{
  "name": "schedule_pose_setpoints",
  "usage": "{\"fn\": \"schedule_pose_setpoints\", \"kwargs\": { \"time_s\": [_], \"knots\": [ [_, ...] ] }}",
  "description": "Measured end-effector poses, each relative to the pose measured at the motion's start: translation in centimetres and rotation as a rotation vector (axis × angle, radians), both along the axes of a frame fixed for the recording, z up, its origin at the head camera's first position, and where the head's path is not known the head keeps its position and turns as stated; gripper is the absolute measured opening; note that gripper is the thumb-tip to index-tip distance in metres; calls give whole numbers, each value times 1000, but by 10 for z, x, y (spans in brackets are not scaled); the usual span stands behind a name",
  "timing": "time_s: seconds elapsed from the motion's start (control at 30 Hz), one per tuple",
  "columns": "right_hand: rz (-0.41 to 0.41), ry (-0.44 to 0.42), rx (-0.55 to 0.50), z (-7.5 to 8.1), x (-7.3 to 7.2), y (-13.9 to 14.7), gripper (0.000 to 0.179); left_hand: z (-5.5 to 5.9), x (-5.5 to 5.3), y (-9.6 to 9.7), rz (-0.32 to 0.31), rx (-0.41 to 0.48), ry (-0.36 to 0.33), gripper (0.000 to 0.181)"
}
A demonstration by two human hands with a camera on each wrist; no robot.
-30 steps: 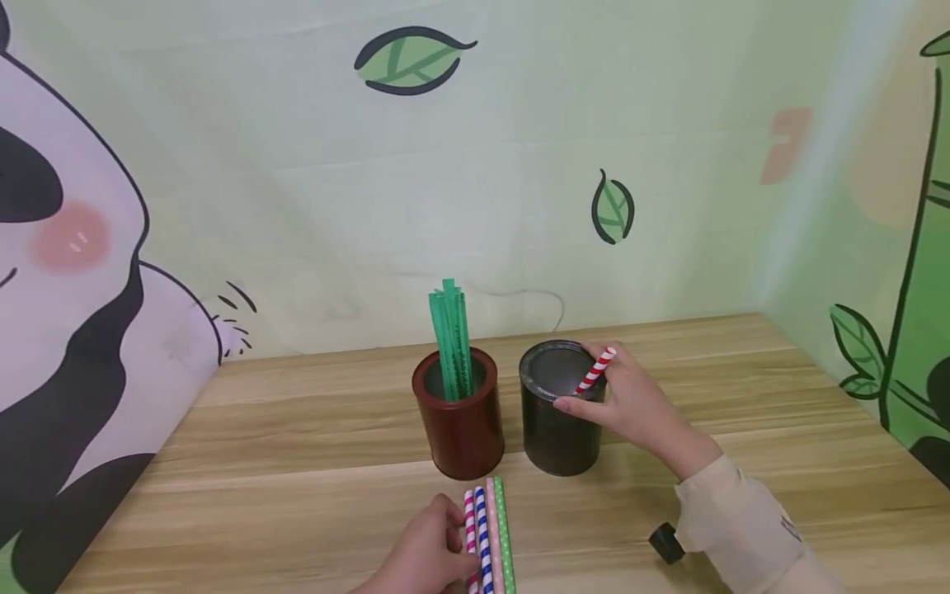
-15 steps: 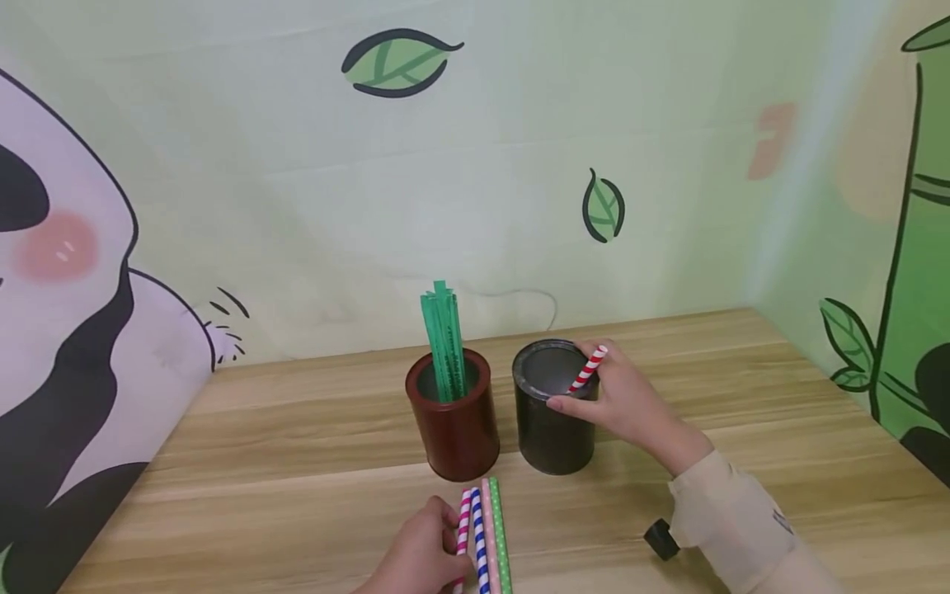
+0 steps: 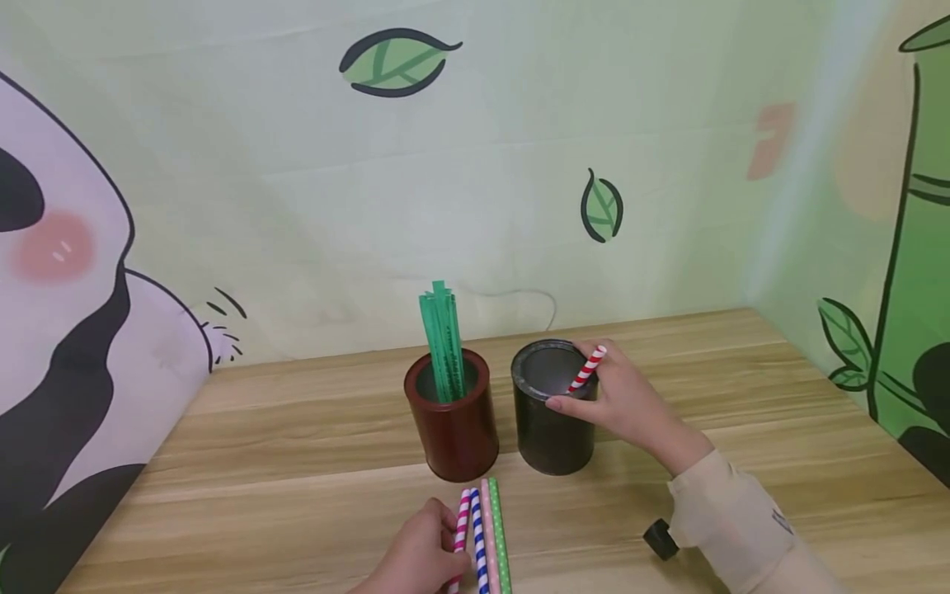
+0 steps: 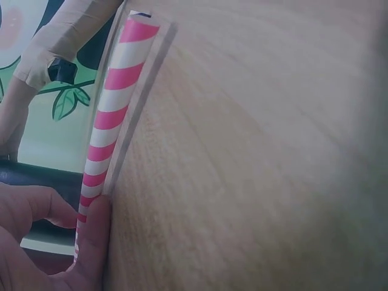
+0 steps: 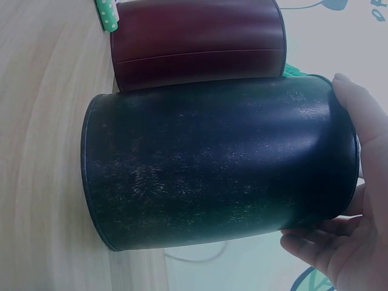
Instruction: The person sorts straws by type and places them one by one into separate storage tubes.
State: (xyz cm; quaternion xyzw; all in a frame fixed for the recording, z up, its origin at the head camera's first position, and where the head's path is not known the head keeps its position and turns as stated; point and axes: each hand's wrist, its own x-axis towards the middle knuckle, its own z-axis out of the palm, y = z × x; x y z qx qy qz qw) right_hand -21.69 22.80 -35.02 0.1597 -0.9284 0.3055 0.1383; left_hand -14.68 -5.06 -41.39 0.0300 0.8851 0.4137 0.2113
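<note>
My left hand (image 3: 423, 549) pinches a pink-and-white striped paper straw (image 3: 461, 528) between thumb and fingers, low over the table; the left wrist view shows thumb and finger on its shaft. Beside it lie a blue-and-white striped straw (image 3: 478, 536), a pale pink straw (image 3: 490, 528) and a green dotted straw (image 3: 500, 532). My right hand (image 3: 631, 400) grips the rim of a black cylindrical holder (image 3: 552, 437), thumb on the near side, other fingers behind. A red-and-white striped straw (image 3: 588, 369) leans inside that holder against the rim by the hand; its lower part is hidden.
A dark red cylindrical holder (image 3: 460, 441) with a bundle of green strips (image 3: 444, 342) stands just left of the black one. The wooden table (image 3: 297, 437) meets a printed backdrop (image 3: 482, 206) behind. A small black block (image 3: 660, 539) sits by the right sleeve.
The pink-and-white straw has tilted left, its near end drawn away from the blue one, as my left hand shifted slightly left. My right hand still grips the black holder. The view shifted slightly.
</note>
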Motion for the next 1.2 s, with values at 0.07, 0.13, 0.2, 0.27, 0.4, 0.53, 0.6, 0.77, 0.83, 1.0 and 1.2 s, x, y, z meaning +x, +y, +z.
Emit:
{"fn": "schedule_pose_setpoints", "kwargs": {
  "time_s": [0.07,0.13,0.2,0.27,0.4,0.53,0.6,0.77,0.83,1.0,1.2],
  "knots": [
    [-1,-4,1,0,0,0,82,-1,0,-1,-9,5,11,32],
    [-4,-9,-2,0,0,0,82,-1,0,-2,-12,10,7,31],
    [-5,-12,-5,0,1,0,82,0,0,-2,-9,16,-13,31],
    [-7,-11,-5,0,0,0,82,1,0,-3,-12,28,-16,31],
    [-6,-5,-5,0,0,-1,82,4,2,-4,-14,63,-20,32],
    [-3,-7,-9,1,0,0,82,8,3,-5,-26,115,-2,35],
    [-2,-9,-8,0,0,0,81,10,4,-5,-41,147,19,37],
    [-9,-5,7,0,1,-1,82,16,6,-7,-107,227,129,39],
    [-11,-2,12,0,2,-1,82,19,6,-7,-124,245,152,39],
    [-6,4,2,0,2,-2,79,32,4,-4,-100,240,107,41],
    [-5,10,-8,1,2,-3,77,48,5,-1,-91,255,155,42]
  ]
}}
